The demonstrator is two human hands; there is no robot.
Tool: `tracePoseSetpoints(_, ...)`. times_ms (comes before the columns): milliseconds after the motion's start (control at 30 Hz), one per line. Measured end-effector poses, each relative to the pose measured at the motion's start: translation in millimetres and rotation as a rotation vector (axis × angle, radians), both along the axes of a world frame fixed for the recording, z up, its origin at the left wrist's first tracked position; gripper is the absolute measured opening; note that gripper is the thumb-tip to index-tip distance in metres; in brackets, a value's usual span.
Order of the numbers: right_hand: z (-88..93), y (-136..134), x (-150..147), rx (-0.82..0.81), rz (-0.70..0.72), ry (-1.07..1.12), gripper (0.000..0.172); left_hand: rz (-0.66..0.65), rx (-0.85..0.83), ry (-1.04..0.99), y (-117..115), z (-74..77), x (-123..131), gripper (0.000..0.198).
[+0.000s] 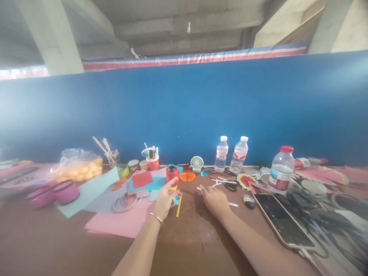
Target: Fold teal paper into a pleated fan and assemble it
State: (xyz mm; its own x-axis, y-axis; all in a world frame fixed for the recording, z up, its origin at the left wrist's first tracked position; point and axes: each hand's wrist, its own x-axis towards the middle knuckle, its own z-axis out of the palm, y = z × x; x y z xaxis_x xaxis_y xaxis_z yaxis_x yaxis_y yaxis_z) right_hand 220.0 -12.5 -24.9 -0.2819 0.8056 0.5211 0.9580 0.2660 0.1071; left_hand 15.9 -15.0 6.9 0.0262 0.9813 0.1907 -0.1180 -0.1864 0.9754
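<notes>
My left hand (pixel 166 197) reaches forward over the brown table (pixel 186 237), fingers stretched toward a small red cylinder (pixel 172 174) and touching or nearly touching it. A thin bracelet circles that wrist. A yellow paper strip (pixel 179 205) and a small blue scrap (pixel 176 200) lie just right of this hand. My right hand (pixel 214 199) rests palm down on the table with fingers spread, holding nothing. A white paper strip (pixel 233 204) lies beside it.
Coloured paper sheets (pixel 120 220) and a tape roll (pixel 124 202) lie at left. Pink containers (pixel 61 191), an orange-filled bag (pixel 77 166), cups with tools (pixel 153 161), a small fan (pixel 197 163), three water bottles (pixel 280 170), scissors (pixel 230 186), a phone (pixel 283 220). A blue partition (pixel 184 107) stands behind.
</notes>
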Motion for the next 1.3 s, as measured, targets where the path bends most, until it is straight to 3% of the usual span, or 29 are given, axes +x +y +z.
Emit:
tracePoseSetpoints(100, 7.2, 4.3, 8.3, -0.049, -0.076, 0.047, 0.033, -0.080, 0.010, 0.032, -4.4, 4.1, 2.4, 0.066)
tracePoseSetpoints(200, 20.8, 2.9, 2.8, -0.081, 0.052, 0.245, 0.022, -0.163, 0.013, 0.085, -7.5, 7.4, 4.0, 0.069)
tracePoseSetpoints(333, 30.1, 0.6, -27.6, -0.433, 0.349, 0.833, 0.029, -0.249, 0.010, 0.144, -8.7, 8.2, 5.9, 0.071)
tracePoseSetpoints(433, 24.6, 3.2, -50.0, -0.633, 0.449, 1.204, 0.026, -0.310, 0.004, 0.137, -9.7, 7.8, 8.0, 0.073)
tracePoseSetpoints(500, 19.9, 5.3, -57.2, -0.750, 0.450, 1.351, 0.027, -0.342, -0.003, 0.135, -10.8, 7.9, 9.3, 0.074)
tracePoseSetpoints(600, 19.4, 5.3, -54.7, -0.874, 0.490, 1.356, 0.027, -0.348, 0.003, 0.128, -11.4, 8.2, 10.7, 0.072)
tracePoseSetpoints(733, 29.7, -0.5, -39.9, -0.901, 0.630, 1.221, 0.027, -0.268, 0.013, 0.123, -10.3, 8.3, 11.7, 0.064)
tracePoseSetpoints(867, 33.6, -4.2, -31.9, -0.936, 0.761, 1.237, 0.028, -0.261, 0.036, 0.076, -12.0, 9.2, 12.5, 0.058)
tracePoseSetpoints(967, 27.6, -1.5, -33.2, -0.860, 0.710, 1.301, 0.021, -0.261, -0.016, 0.038, -12.2, 7.7, 10.6, 0.046)
tracePoseSetpoints(1033, 22.1, 1.7, -35.4, -0.772, 0.644, 1.428, 0.019, -0.195, -0.074, 0.058, -9.0, 3.9, 7.0, 0.042)
tracePoseSetpoints(1100, 17.3, 4.6, -37.2, -0.719, 0.585, 1.613, 0.021, -0.061, -0.078, 0.201, -3.9, -1.5, 2.1, 0.039)
tracePoseSetpoints(1200, 12.9, 7.0, -38.2, -0.702, 0.521, 1.871, 0.027, 0.109, 0.047, 0.607, 0.8, -8.1, -3.0, 0.026)
tracePoseSetpoints(1300, 10.6, 7.1, -39.0, -0.689, 0.477, 1.999, 0.029, 0.184, 0.240, 0.768, -2.6, -8.0, -0.1, 0.041)
